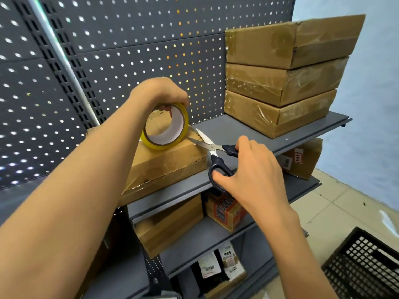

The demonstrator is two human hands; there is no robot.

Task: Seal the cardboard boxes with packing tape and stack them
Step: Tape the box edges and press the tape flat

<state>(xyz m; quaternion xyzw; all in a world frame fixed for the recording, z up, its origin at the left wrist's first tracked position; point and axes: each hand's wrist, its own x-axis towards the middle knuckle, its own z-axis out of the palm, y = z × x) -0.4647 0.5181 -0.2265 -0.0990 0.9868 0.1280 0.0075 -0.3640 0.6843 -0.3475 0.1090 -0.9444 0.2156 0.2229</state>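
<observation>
Black-handled scissors point(216, 156) sit gripped in my right hand point(252, 175), blades spread at the tape strand; at ten o'clock my left hand point(159, 93) pinches the yellow tape roll point(165, 128) resting on the cardboard box point(166, 167); three taped boxes point(280, 74) stand stacked at one o'clock on the grey shelf point(233, 130).

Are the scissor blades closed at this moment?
No, the scissors in the right hand have their blades spread apart around the tape strip beside the tape roll held by the left hand.
</observation>
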